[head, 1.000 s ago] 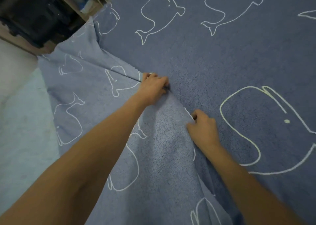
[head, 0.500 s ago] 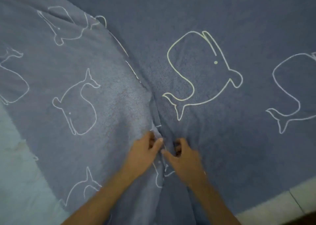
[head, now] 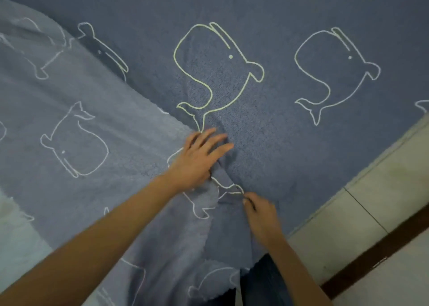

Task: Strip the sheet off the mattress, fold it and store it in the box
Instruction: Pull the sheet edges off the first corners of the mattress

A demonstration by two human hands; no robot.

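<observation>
A blue sheet (head: 267, 22) printed with white whale outlines covers almost the whole view. Its paler underside (head: 76, 124) is folded over from the left onto the darker top side. My left hand (head: 199, 157) lies flat on the fold line with fingers spread, pressing the cloth. My right hand (head: 260, 210) sits just below and to the right, fingers pinched on the sheet's folded edge. The pale mattress (head: 14, 240) shows bare at the lower left. No box is in view.
A light tiled floor (head: 362, 217) shows at the lower right, crossed by a dark brown strip (head: 380, 250). The sheet's near edge hangs down at the bottom centre over something dark (head: 262, 287).
The view has swung right along the sheet. My hands moved down the fold line; my left hand has opened flat on the cloth, and my right hand has pulled back toward me, pinching the edge.
</observation>
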